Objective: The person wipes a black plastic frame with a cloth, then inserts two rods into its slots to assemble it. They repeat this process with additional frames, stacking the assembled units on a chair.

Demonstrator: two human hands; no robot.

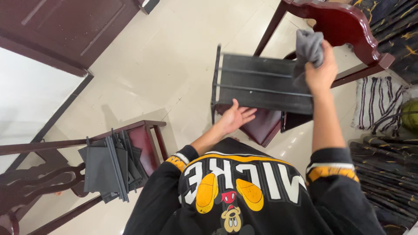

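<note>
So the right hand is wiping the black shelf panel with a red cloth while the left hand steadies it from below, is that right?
Not quite: the cloth is grey, not red. The head view shows the right hand pressing that grey cloth against the top edge of the black shelf panel, while the left hand steadies its lower edge over the dark red chair.

Head camera looks steeply down (close in) over the hands point(278, 95).
</note>
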